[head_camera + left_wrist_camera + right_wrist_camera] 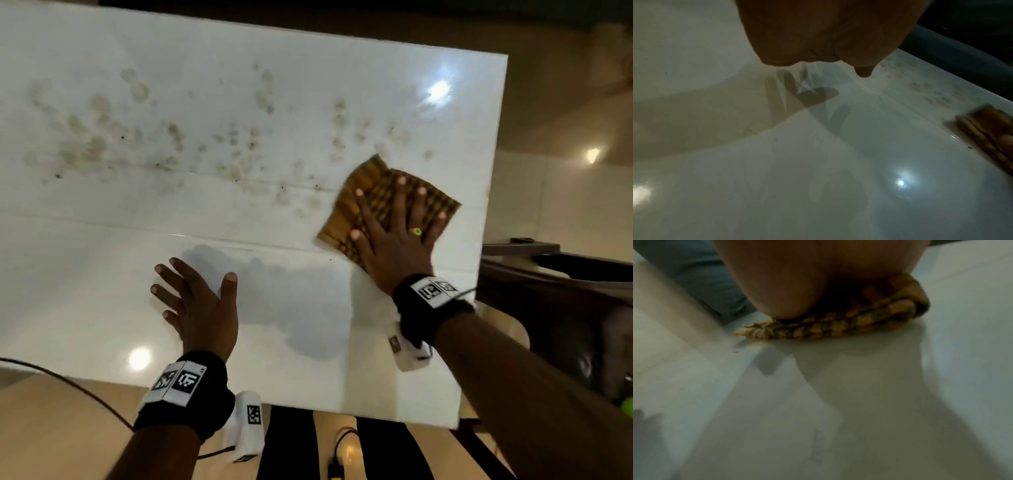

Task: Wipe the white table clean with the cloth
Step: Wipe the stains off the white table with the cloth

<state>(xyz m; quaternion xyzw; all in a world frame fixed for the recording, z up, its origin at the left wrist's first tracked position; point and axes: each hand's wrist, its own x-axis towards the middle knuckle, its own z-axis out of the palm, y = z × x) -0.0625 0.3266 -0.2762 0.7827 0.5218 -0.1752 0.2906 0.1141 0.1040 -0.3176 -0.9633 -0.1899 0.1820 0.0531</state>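
Note:
A glossy white table (102,274) fills the head view, with brownish smudges (171,137) spread across its far half. A folded yellow-brown checked cloth (373,192) lies flat near the right edge. My right hand (400,212) presses on it with fingers straight and spread, a ring on one finger. My left hand (191,294) hovers over the near part of the table, fingers spread and holding nothing. In the right wrist view the cloth (859,321) is pinned under my palm. In the left wrist view the cloth (986,129) sits at the right edge.
A dark chair or furniture piece (565,291) stands off the table's right side. A black cable (85,387) runs below the near edge on the floor. Ceiling lights reflect on the tabletop (440,89). The table's right edge (486,205) is close to the cloth.

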